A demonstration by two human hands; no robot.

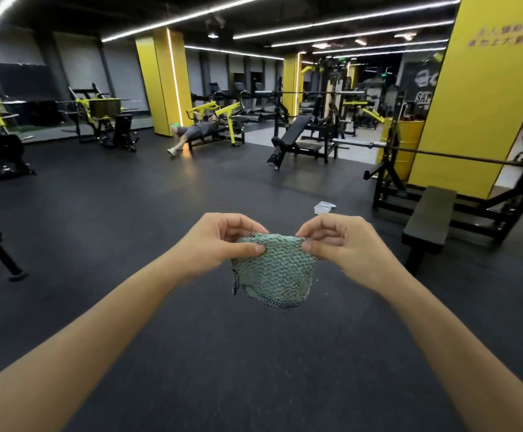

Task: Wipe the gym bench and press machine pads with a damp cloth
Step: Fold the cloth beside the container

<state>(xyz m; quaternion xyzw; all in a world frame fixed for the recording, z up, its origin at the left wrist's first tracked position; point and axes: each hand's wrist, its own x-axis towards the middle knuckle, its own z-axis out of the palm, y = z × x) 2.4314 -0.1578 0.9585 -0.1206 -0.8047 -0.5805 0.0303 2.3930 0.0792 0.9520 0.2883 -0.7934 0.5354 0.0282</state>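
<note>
We pinch the green wavy-textured cloth [274, 269] by its top edge with 2 hands, left hand [222, 241] at 1 corner and right hand [341, 244] at the other. It hangs above the dark floor [191, 353]. A flat bench [430, 213] stands well apart on the right.

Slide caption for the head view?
Head view: left hand and right hand pinch the green cloth by its top edge, bench ahead right.
</note>
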